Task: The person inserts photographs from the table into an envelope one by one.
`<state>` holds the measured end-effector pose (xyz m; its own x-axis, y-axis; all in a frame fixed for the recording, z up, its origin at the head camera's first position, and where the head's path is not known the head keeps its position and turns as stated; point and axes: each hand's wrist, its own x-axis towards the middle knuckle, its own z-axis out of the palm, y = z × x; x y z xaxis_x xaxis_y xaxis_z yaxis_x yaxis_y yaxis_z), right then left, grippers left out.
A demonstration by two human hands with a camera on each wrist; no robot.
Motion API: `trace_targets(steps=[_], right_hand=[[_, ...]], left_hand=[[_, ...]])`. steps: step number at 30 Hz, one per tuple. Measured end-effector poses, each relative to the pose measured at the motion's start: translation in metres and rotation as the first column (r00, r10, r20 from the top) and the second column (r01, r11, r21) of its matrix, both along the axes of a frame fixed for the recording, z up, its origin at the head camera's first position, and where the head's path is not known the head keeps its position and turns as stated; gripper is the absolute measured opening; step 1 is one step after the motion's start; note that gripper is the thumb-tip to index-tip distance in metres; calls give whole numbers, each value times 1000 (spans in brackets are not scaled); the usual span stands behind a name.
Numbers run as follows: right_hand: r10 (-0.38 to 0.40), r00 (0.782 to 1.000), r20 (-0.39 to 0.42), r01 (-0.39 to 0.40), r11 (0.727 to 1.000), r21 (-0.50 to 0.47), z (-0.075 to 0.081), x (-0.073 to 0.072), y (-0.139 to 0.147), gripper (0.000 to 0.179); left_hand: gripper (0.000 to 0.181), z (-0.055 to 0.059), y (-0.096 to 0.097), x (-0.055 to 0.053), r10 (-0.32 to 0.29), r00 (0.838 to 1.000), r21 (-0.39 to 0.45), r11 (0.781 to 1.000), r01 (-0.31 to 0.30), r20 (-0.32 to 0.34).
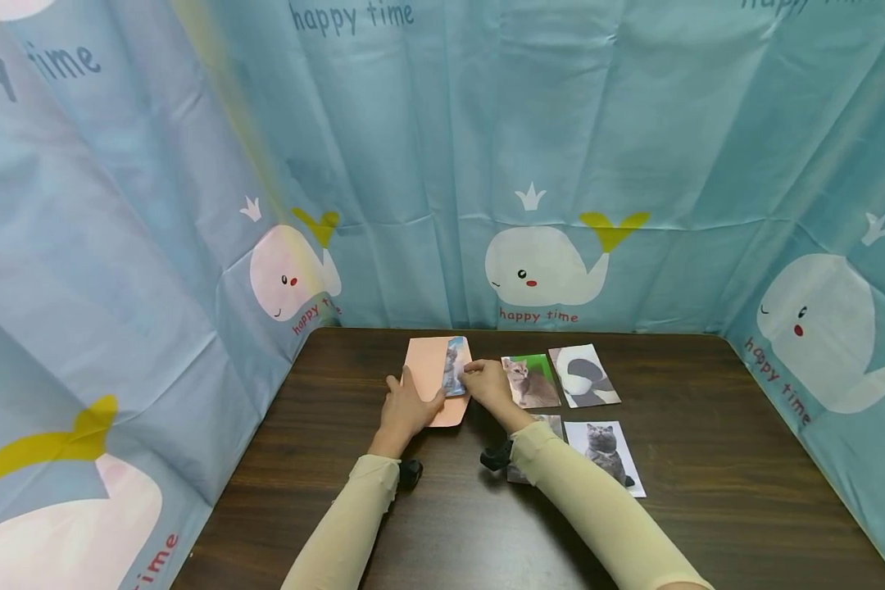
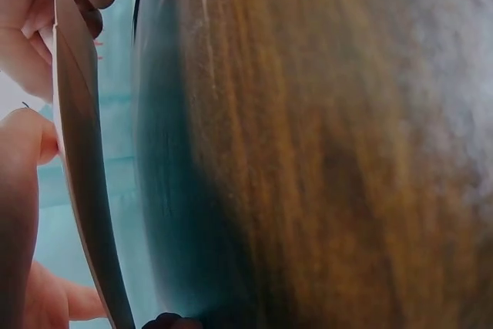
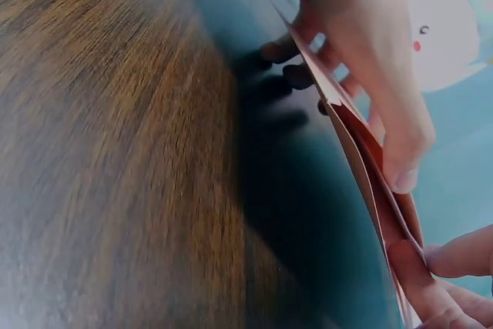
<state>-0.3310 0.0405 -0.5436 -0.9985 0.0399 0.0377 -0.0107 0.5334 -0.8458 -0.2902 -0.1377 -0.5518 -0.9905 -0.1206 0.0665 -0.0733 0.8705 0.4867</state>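
Observation:
A pale pink envelope (image 1: pixel 426 360) is held by my left hand (image 1: pixel 404 414), its thumb across the near side and its fingers around the left edge. In the right wrist view the envelope (image 3: pixel 362 156) is raised off the table, its layers parted. A cat picture card (image 1: pixel 453 365) shows as a strip along the envelope's right side, its left part covered by the pink paper. At that side my right hand (image 1: pixel 489 383) pinches the card's edge with thumb and fingers. From the left wrist, the envelope (image 2: pixel 86 152) appears edge-on, hiding the card.
Right of the hands lie a brown cat picture (image 1: pixel 534 385), a grey-and-white picture (image 1: pixel 586 377) and a grey cat picture (image 1: pixel 601 451). Another picture (image 1: pixel 518 474) is partly under the right forearm. A whale-print curtain (image 1: pixel 442 164) surrounds the dark wooden table (image 1: pixel 708 459).

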Motion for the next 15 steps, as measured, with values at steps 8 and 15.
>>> trace_targets(steps=[8, 15], right_hand=[[-21, 1000, 0, 21, 997, 77, 4, -2, -9, 18], [-49, 999, 13, 46, 988, 148, 5, -2, -16, 16]], left_hand=[[105, 2, 2, 2, 4, 1000, 0, 1000, -4, 5], [105, 1, 4, 1, 2, 999, 30, 1000, -3, 34]])
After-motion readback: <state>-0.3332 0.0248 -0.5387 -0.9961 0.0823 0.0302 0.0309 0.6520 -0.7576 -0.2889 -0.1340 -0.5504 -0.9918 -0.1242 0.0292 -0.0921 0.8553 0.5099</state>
